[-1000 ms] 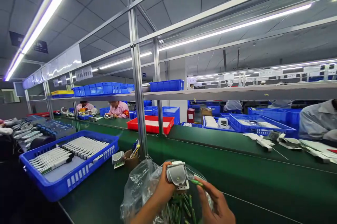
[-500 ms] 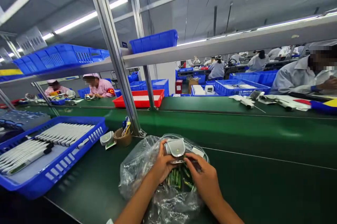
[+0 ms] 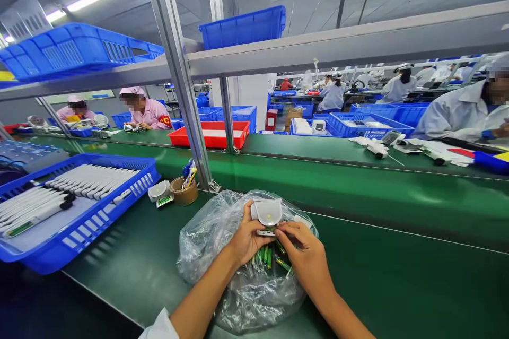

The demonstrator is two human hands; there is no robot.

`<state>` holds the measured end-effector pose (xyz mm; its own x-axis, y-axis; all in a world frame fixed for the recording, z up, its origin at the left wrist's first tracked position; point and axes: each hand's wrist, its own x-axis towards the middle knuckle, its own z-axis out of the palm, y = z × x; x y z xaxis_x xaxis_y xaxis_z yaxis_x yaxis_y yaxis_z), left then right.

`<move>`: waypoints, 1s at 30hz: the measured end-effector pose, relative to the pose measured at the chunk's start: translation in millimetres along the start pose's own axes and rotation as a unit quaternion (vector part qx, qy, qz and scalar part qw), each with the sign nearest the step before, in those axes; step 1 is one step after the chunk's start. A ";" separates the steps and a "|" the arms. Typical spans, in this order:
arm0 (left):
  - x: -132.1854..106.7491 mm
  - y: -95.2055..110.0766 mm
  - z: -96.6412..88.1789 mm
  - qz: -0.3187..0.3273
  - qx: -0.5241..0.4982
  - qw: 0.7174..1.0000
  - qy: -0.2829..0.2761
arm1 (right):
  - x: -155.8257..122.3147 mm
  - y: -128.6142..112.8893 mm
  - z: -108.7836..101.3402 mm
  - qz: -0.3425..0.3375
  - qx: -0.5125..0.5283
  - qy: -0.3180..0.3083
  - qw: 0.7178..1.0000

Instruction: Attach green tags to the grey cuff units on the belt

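My left hand (image 3: 247,241) grips a small white plastic device (image 3: 267,213) from below, above a clear plastic bag (image 3: 242,291) on the green bench. My right hand (image 3: 302,257) presses its fingertips against the device's lower end. A loose pile of green batteries (image 3: 265,257) lies in the open bag, just beneath both hands. My wrists rest near the bag's sides, and my hands hide the device's underside.
A blue basket (image 3: 75,217) of long white devices stands at left, beside a brown cup of pens (image 3: 183,193) and a similar white device (image 3: 159,191). A metal shelf post (image 3: 178,74) rises behind. A co-worker (image 3: 465,111) works at right, beyond the green belt.
My hands have come closer together around the device. The green battery held out in my right hand earlier no longer shows. The view has swung left and tilted.
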<state>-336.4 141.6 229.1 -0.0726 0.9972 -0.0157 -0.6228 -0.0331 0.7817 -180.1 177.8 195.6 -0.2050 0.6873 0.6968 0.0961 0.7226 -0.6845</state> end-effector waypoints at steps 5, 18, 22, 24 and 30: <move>-0.5 -3.9 -3.0 0.020 0.006 0.999 0.026 | 1.1 -7.6 -2.4 -0.124 -0.071 -0.024 0.989; -1.8 -2.8 -8.2 0.041 0.033 0.998 0.038 | 0.1 4.3 -15.3 -0.209 -0.277 -0.196 0.917; -4.1 -2.5 -6.6 0.039 0.041 0.997 0.046 | 0.8 -1.5 -13.3 -0.198 -0.248 -0.183 0.931; -4.4 -1.4 -3.5 0.051 0.049 0.996 0.045 | 1.8 -7.3 -14.0 -0.160 -0.176 -0.168 0.957; -2.0 -0.7 2.1 0.083 0.065 0.989 0.104 | -1.9 -6.0 -28.8 -0.046 -0.202 -0.283 0.937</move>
<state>-334.1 139.8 229.8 -0.3328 0.9430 0.0032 -0.4849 -0.1740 0.8571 -152.2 174.3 204.5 -0.7028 0.5547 0.4454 0.3897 0.8240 -0.4114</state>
